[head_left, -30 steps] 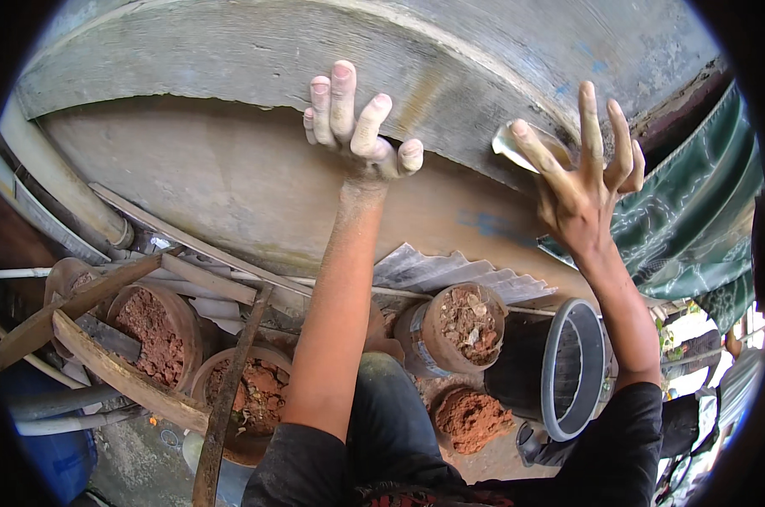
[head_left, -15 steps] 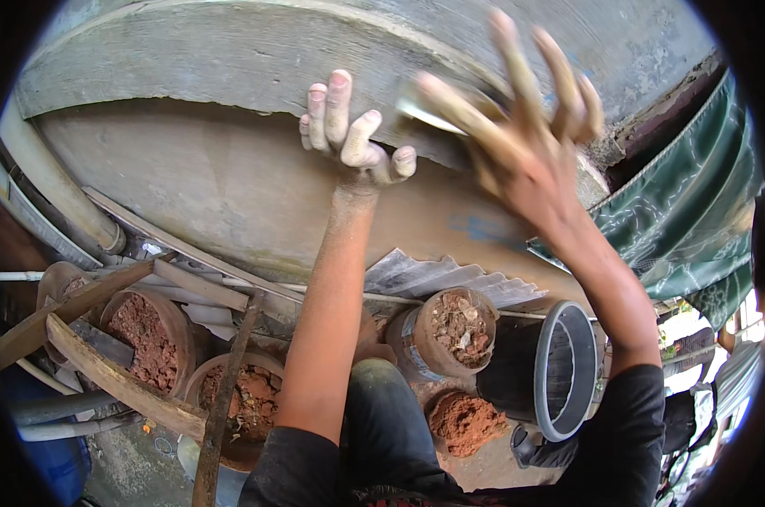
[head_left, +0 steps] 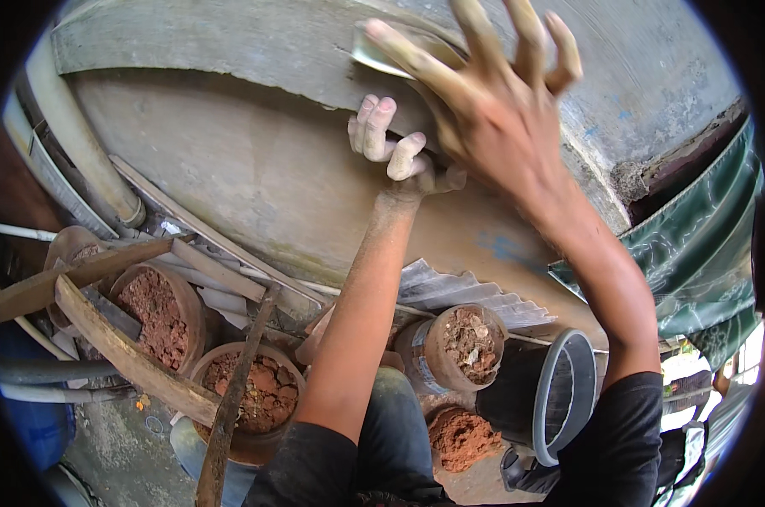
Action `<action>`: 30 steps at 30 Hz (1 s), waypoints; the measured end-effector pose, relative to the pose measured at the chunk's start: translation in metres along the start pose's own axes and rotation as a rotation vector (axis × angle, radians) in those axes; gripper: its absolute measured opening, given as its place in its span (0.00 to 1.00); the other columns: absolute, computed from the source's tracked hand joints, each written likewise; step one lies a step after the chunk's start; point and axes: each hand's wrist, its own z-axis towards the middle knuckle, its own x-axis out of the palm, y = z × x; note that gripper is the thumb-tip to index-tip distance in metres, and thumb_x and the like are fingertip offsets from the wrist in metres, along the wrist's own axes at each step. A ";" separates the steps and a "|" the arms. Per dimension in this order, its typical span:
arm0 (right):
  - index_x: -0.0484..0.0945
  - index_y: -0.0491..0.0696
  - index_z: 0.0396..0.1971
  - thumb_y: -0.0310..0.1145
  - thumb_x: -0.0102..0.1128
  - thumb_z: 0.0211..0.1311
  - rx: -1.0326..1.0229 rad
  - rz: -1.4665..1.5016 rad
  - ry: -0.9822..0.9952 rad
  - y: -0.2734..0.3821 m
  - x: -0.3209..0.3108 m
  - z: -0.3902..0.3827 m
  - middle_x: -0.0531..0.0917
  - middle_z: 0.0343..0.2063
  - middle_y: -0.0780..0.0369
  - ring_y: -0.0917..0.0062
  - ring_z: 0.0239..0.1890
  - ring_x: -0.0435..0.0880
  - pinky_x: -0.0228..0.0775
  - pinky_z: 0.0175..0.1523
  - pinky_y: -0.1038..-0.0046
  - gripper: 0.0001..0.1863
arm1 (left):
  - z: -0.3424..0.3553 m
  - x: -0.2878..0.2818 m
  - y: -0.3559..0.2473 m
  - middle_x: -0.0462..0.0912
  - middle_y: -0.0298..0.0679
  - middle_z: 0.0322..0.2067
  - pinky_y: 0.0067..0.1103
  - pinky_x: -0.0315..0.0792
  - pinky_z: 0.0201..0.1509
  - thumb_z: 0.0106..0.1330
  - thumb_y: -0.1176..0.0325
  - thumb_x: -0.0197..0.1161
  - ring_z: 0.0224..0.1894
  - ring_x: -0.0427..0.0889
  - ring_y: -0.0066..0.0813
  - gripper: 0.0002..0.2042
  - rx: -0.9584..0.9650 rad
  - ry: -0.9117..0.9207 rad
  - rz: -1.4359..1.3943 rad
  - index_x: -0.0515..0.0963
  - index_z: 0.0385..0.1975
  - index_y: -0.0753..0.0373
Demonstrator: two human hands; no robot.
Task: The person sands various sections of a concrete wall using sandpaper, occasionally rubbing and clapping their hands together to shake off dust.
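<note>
Two bare hands reach up to a grey ledge (head_left: 188, 42). The right hand (head_left: 505, 127) is up high, back side showing, with its fingers spread wide. It is holding a thin, pale, curved piece (head_left: 374, 59) against the grey ledge, and the pointing finger lies along the top of it. The thumb is hidden, so I cannot tell how it grips. The left hand (head_left: 404, 162) is just below, under the jagged bottom edge of the ledge. It is dusty and white, and its fingers are bent up loosely, like a cup, not squeezed tight. Behind the left arm is a brown wall (head_left: 230, 160) with blue marks (head_left: 505, 245) on it, too blurry to read. Lower down, a wavy grey sheet (head_left: 467, 291) leans at the wall. Near it sits a bucket (head_left: 422, 355) full of broken bits, with a pale label whose print is too small to read. Beside that, a black tub (head_left: 511, 393) lies tipped over, next to a heap of red dirt (head_left: 463, 439). On the left, wooden boards (head_left: 137, 355) cross over pots of red dirt. A shiny green sheet (head_left: 678, 237) hangs far right.
</note>
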 end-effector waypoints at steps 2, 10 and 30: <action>0.78 0.75 0.62 0.45 0.59 0.66 -0.042 -0.040 -0.032 0.004 0.001 0.003 0.63 0.76 0.60 0.62 0.77 0.55 0.33 0.76 0.53 0.24 | 0.002 -0.002 0.004 0.66 0.49 0.62 0.43 0.56 0.66 0.66 0.31 0.51 0.65 0.64 0.49 0.27 -0.026 -0.038 0.010 0.62 0.49 0.48; 0.79 0.80 0.62 0.36 0.67 0.60 -0.068 -0.073 0.089 -0.003 -0.021 -0.008 0.62 0.76 0.63 0.62 0.76 0.55 0.36 0.75 0.62 0.30 | -0.001 -0.002 0.000 0.66 0.46 0.58 0.41 0.60 0.59 0.62 0.30 0.56 0.61 0.65 0.47 0.29 -0.085 -0.107 0.000 0.61 0.47 0.47; 0.79 0.78 0.63 0.39 0.69 0.57 -0.142 -0.157 0.080 0.007 -0.017 -0.014 0.63 0.76 0.64 0.62 0.75 0.58 0.38 0.75 0.62 0.31 | -0.002 -0.004 0.008 0.67 0.41 0.55 0.37 0.58 0.56 0.60 0.26 0.58 0.58 0.70 0.41 0.32 -0.111 -0.160 -0.019 0.61 0.47 0.45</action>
